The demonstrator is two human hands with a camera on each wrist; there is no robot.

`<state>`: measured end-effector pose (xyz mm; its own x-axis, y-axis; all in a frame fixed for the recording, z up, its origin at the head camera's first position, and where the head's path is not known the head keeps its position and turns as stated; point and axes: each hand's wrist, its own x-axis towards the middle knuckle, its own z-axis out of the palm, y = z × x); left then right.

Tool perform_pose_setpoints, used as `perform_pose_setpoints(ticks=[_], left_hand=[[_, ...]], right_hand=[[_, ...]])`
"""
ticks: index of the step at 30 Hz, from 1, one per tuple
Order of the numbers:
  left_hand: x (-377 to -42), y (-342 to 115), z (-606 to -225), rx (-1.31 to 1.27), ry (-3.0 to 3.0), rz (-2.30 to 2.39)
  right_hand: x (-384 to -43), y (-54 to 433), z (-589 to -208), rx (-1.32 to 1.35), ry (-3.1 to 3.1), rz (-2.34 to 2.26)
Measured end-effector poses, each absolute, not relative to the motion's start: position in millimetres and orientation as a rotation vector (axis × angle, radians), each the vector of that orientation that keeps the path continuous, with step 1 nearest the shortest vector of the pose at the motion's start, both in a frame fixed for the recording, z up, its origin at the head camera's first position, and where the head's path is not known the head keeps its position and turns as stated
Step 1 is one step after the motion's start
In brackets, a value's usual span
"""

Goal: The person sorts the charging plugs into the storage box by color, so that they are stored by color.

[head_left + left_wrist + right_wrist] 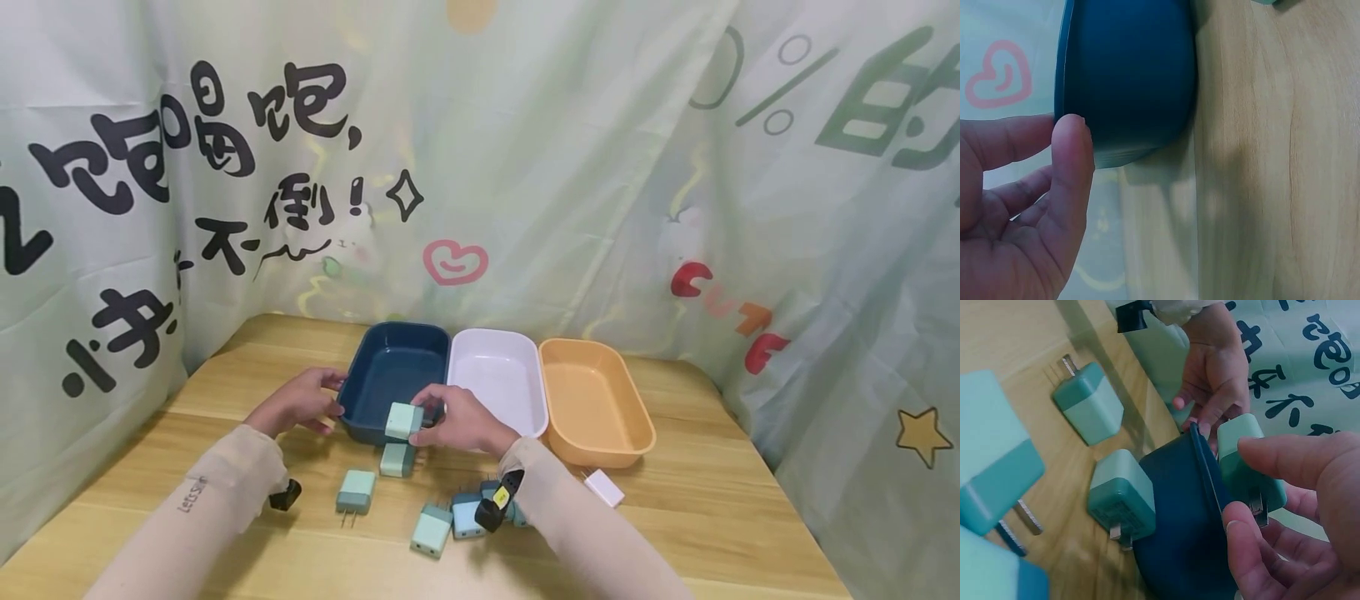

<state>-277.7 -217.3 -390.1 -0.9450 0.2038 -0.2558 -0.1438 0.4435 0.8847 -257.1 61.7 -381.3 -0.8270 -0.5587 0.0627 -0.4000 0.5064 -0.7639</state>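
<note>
My right hand (pixel 467 421) holds a mint-green charger plug (pixel 403 420) over the front rim of the dark blue bin (pixel 397 358); its metal prongs show between the fingers in the right wrist view. At the bin's left side, my left hand (pixel 303 402) pinches the rim between thumb (pixel 1071 162) and fingers. Just in front of the bin stands another green charger plug (pixel 396 460). A third green plug (pixel 356 492) lies nearer, to the left, prongs toward me. More plugs, including a green one (pixel 432 530) and a light blue one (pixel 468 515), lie partly hidden by my right wrist.
A white bin (pixel 498 342) and an orange bin (pixel 641 425) stand in a row right of the blue one. A white charger plug (pixel 604 488) lies in front of the orange bin. Behind the wooden table (pixel 705 517) hangs a printed curtain (pixel 540 183).
</note>
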Motion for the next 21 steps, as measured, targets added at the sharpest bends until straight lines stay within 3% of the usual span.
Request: perform_pose_setpoints(ticks=[21], left_hand=[[-277.6, -215.8, -387.9, 0.05, 2.354, 1.495]], right_hand=[[-282.8, 53.6, -378.4, -0.718, 2.592, -1.176]])
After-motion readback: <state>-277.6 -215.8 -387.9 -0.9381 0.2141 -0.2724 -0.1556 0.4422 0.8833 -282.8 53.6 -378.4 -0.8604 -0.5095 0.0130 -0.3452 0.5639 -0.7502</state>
